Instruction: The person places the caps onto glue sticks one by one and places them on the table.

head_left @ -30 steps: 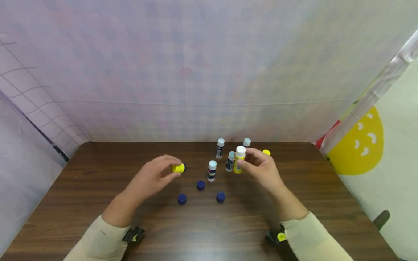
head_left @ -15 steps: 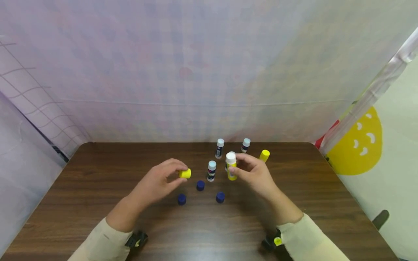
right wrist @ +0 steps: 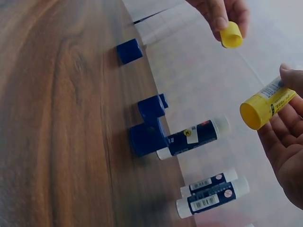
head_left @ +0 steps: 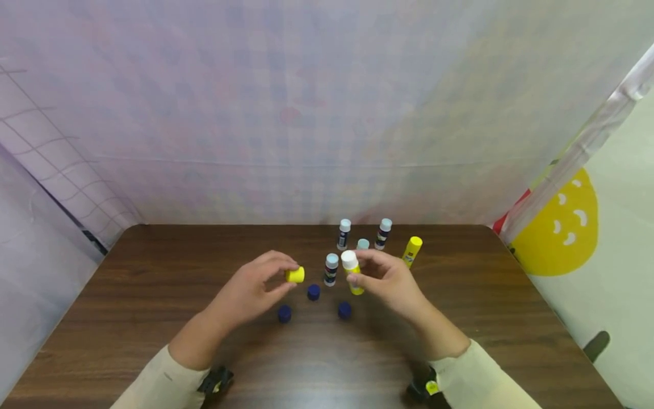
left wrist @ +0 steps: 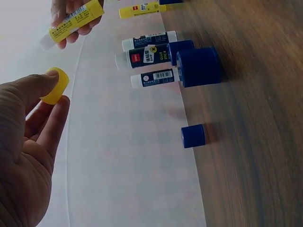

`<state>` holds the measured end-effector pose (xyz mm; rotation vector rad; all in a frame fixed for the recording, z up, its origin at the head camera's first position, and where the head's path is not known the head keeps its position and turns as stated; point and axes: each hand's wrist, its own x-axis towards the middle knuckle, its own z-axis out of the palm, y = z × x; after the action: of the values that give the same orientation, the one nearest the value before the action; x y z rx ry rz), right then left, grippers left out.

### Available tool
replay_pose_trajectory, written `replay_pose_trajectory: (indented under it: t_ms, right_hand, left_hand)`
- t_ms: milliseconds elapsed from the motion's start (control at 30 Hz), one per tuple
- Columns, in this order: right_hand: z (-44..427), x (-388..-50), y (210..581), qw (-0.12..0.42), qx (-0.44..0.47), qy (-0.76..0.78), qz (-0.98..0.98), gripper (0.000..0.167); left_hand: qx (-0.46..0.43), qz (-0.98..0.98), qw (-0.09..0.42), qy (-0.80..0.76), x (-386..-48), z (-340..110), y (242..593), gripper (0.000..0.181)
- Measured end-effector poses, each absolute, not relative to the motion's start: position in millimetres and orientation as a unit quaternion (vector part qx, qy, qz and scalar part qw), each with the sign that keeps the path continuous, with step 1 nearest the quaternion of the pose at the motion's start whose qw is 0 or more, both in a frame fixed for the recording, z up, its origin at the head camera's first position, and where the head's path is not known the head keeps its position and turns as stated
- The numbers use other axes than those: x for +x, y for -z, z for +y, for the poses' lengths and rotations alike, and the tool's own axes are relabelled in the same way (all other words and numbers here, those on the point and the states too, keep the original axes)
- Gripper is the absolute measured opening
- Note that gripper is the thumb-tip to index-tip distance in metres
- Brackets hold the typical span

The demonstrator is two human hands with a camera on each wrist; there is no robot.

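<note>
Between thumb and fingertips, my left hand [head_left: 247, 289] pinches a yellow glue stick cap [head_left: 295, 275]; its hollow end shows in the right wrist view. My right hand [head_left: 390, 284] holds a yellow glue stick [right wrist: 268, 105], uncapped, its white top [head_left: 349, 260] tilted towards the left. Cap and stick are apart, both above the table. Navy glue sticks with bare white tops stand behind, one [head_left: 331, 270] close to the held stick and another [head_left: 363, 245] partly hidden by the right hand. A capped yellow glue stick [head_left: 411, 251] stands to the right.
Loose blue caps lie on the brown table [head_left: 153, 267] in front of the navy sticks, including a left one [head_left: 284, 313], a middle one [head_left: 314, 292] and a right one [head_left: 344, 310]. Two navy sticks [head_left: 344, 234] [head_left: 383, 234] stand near the back edge, before a cloth backdrop [head_left: 286, 142].
The right hand has brought the yellow glue stick left and nearer, tilting it. The left hand has carried the yellow cap right and slightly nearer. The gap between them has narrowed.
</note>
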<state>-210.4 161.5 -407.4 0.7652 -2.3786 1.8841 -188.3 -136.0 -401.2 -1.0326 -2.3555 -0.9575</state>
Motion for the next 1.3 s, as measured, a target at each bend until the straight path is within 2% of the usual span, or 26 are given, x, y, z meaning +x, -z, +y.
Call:
replay_pose_trajectory:
  t_ms: [333, 500, 1100, 1300]
  right_hand:
    - [155.0, -201.4, 407.4, -0.028, 0.265, -0.582, -0.768, 0.036]
    - [151.9, -200.9, 410.2, -0.022, 0.285, -0.565, -0.774, 0.035]
    - [140.0, -198.1, 421.6, -0.033, 0.336, -0.516, -0.787, 0.036]
    - [139.3, -198.2, 424.1, -0.022, 0.353, -0.493, -0.795, 0.035]
  left_hand:
    - [-0.375, -0.838, 0.189, 0.347, -183.6, -129.6, 401.8, 0.031]
    - [-0.38, -0.834, 0.178, 0.358, -181.5, -126.4, 401.6, 0.03]
    - [-0.418, -0.81, 0.188, 0.366, -177.1, -121.2, 402.2, 0.032]
    - [-0.419, -0.816, 0.196, 0.346, -175.6, -120.0, 401.1, 0.03]
